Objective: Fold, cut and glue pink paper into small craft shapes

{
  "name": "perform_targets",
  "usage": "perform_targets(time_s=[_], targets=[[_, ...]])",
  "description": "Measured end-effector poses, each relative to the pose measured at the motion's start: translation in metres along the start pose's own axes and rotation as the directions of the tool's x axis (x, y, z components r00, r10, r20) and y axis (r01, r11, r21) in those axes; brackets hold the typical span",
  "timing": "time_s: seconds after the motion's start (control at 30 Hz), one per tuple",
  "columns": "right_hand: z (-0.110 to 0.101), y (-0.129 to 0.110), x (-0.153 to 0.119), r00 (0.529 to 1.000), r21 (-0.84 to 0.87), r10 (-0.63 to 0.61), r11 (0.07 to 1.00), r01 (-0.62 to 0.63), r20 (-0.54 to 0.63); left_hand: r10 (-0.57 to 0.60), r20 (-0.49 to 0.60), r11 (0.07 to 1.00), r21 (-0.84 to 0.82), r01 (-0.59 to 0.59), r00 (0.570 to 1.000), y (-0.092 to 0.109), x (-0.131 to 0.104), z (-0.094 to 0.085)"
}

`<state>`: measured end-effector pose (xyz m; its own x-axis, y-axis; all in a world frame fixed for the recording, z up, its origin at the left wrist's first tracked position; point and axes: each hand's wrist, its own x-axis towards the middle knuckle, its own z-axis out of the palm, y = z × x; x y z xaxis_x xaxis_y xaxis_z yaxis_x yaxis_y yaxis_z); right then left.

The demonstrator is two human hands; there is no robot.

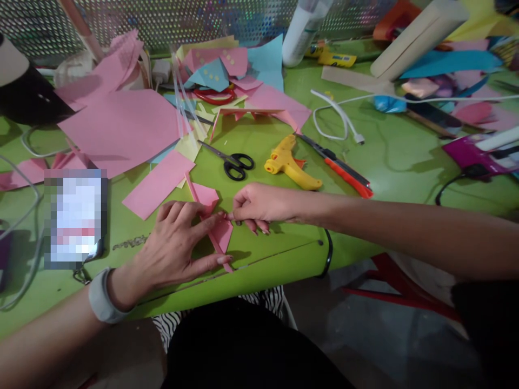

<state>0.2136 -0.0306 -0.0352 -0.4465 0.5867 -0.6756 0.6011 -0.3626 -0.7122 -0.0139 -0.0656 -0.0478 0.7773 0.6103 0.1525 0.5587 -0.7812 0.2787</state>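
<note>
A folded strip of pink paper with pointed flaps lies on the green table near its front edge. My left hand rests over it from the left, index finger and thumb stretched apart and pressing on the paper. My right hand reaches in from the right. Its thumb and index finger are pinched together at the right edge of a flap, touching my left index fingertip; the paper there is mostly hidden. Just beyond are black-handled scissors and a yellow glue gun.
A pink paper rectangle lies left of the scissors. A red utility knife is beyond my right forearm. At left is a blurred-out phone. Pink sheets, a white cable and a white bottle lie or stand farther back.
</note>
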Motion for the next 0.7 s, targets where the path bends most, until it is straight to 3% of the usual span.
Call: perform_targets(time_s=[0.33,0.7], targets=[[0.0013,0.0000,0.0001,1.000,0.010,-0.002,1.000,0.002,-0.005,-0.022,0.022,0.997,-0.075,0.024,1.000,0.0000,0.0005,-0.0028],[0.0009,-0.0015,0.0012,1.000,0.004,0.028,1.000,-0.028,-0.013,0.056,-0.012,0.996,0.075,-0.055,0.998,0.0008,-0.0018,0.0023]])
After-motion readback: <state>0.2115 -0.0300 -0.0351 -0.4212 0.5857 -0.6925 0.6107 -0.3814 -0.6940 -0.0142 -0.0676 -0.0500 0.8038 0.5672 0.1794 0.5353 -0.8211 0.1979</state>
